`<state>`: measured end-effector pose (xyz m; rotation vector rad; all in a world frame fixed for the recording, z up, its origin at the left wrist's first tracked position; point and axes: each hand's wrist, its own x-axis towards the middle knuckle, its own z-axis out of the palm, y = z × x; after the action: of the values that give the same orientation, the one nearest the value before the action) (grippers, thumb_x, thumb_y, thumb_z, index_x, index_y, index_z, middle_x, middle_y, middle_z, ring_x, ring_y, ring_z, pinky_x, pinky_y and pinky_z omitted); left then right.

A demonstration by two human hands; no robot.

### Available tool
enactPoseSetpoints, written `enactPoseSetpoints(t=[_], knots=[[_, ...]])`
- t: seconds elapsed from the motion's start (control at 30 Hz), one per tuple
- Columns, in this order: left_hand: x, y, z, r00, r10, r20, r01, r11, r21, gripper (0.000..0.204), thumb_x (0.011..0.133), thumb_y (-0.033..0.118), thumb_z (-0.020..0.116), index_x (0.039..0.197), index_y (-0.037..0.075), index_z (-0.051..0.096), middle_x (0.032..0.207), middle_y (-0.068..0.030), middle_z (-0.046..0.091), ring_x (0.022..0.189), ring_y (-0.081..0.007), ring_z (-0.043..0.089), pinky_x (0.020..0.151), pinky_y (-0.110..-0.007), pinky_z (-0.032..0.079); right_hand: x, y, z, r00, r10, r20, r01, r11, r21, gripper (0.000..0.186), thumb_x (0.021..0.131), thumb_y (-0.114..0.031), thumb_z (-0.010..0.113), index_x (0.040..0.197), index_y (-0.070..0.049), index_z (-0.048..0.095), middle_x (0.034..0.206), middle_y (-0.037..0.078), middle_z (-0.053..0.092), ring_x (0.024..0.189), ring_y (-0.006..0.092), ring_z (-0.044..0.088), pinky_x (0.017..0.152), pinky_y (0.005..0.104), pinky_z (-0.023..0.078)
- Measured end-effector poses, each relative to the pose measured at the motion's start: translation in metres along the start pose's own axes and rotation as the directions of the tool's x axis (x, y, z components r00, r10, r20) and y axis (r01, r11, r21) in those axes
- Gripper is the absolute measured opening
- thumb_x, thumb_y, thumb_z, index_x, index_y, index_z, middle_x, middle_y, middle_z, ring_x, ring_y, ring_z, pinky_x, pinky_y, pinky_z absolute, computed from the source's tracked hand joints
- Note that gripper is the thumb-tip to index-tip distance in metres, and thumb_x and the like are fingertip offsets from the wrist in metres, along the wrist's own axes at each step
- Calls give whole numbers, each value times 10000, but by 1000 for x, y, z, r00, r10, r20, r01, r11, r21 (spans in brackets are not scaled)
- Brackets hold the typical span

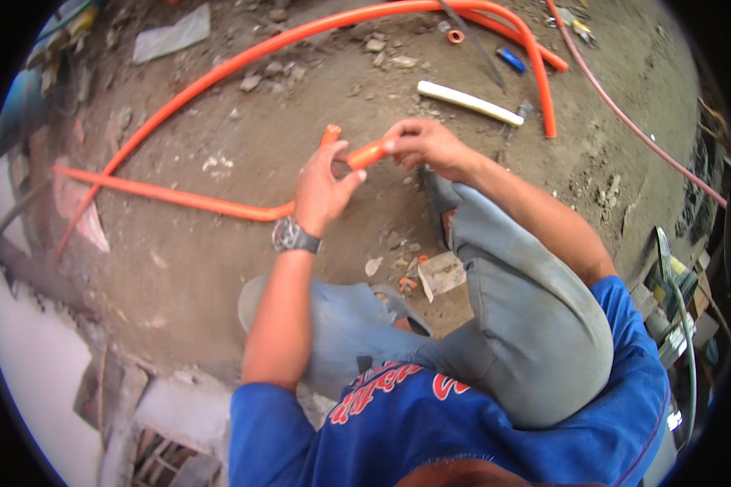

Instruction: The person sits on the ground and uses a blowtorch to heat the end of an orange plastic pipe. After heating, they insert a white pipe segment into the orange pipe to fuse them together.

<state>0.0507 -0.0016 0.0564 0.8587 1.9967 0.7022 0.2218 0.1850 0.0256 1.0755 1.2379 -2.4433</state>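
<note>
My left hand [323,185], with a watch on its wrist, is closed round a long bent orange pipe [195,200]. The pipe's open end sticks up past my fingers, and the rest slants away to the left along the ground. In my right hand [430,148] I grip a short orange pipe piece [368,154] by its right end. Its other end sits close to my left thumb and fingers; whether they touch it I cannot tell. Both hands are held close together above the dirt, in front of my knees.
Another long orange pipe [252,55] arcs across the far ground. Nearby lie a white bar-like piece [469,103], a small blue object [512,59] and an orange ring [456,36]. A pink hose [625,122] runs down the right. Rubble and orange scraps [408,284] lie near my feet.
</note>
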Motion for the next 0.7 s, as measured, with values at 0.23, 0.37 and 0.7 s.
enactPoseSetpoints(t=[0.23,0.37,0.7], knots=[[-4,16,23,998,28,60,-35,993,109,355,894,237,727,1188,65,628,997,-251,715,961,-467,675,819,-538,526,5,-13,32,999,-34,21,39,951,-307,309,961,-343,735,1000,-37,742,875,57,709,776,126,660,634,281,545],[-6,8,2,999,-1,-32,4,996,92,311,900,284,753,1066,44,645,854,-186,682,791,-357,654,742,-459,516,3,-9,-1,987,-123,-104,120,992,-36,378,997,-416,675,1029,-48,755,842,50,696,766,130,663,628,269,538],[-66,-153,-159,775,-354,-524,234,930,-282,244,965,281,744,919,70,631,768,26,570,675,-85,502,598,-273,434,-16,-67,-216,598,-793,-118,-235,-32,-972,268,946,-140,614,1204,-80,659,1128,146,670,1136,350,619,955,458,520]])
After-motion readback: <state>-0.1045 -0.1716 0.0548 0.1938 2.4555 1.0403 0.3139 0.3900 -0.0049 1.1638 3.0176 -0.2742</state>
